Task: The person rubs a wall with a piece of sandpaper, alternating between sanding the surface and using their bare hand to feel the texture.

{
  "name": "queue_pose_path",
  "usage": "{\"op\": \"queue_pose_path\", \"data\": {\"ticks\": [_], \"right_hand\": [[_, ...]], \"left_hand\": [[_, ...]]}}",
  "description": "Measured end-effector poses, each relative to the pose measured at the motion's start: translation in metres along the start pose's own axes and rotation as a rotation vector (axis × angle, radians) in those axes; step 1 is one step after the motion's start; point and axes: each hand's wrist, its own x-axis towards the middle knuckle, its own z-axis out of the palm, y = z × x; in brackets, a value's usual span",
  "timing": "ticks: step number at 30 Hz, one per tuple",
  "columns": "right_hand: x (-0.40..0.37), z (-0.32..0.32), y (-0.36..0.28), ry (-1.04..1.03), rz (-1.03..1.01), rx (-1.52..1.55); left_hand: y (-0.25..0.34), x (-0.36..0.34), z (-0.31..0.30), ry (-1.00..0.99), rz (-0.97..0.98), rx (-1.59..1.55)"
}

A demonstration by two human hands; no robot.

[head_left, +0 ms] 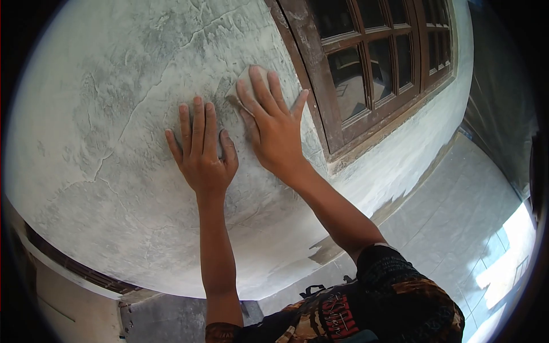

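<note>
A grey-white plastered wall [143, 188] with cracks and rough trowel marks fills most of the head view. My left hand [203, 151] lies flat against it, fingers stretched upward, holding nothing. To its right and slightly higher, my right hand [277, 128] presses a pale piece of sandpaper [231, 96] to the plaster under its fingers. Most of that sheet is hidden beneath the fingers, and only its edges show. Pale dust coats the fingertips of both hands.
A brown wooden window [369, 57] with small glass panes is set in the wall at upper right, its frame close to my right hand. Grey floor [423, 228] runs along the wall's foot, with bright sunlight at lower right. A dark sheet [500, 108] hangs at far right.
</note>
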Motion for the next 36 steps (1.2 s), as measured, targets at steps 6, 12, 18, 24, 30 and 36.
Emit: {"op": "queue_pose_path", "data": {"ticks": [6,12,18,24,30,36], "right_hand": [[0.0,0.003,-0.02,0.004,-0.023,0.111],[0.046,-0.01,0.025,0.184,0.131,0.015],[0.008,-0.006,0.017,-0.04,-0.088,-0.036],[-0.006,-0.001,0.0,-0.088,-0.217,0.049],[0.033,-0.013,0.029,0.125,0.0,-0.071],[-0.001,-0.011,0.028,-0.037,-0.14,-0.078]], "left_hand": [[-0.002,-0.004,0.0,-0.008,-0.007,0.011],[0.001,-0.006,-0.004,-0.025,-0.016,0.011],[-0.005,-0.009,0.001,0.002,0.001,-0.006],[-0.004,-0.007,0.0,-0.003,-0.023,0.012],[-0.001,-0.006,-0.002,-0.007,-0.02,-0.016],[0.001,-0.011,0.001,-0.008,0.006,-0.031]]}}
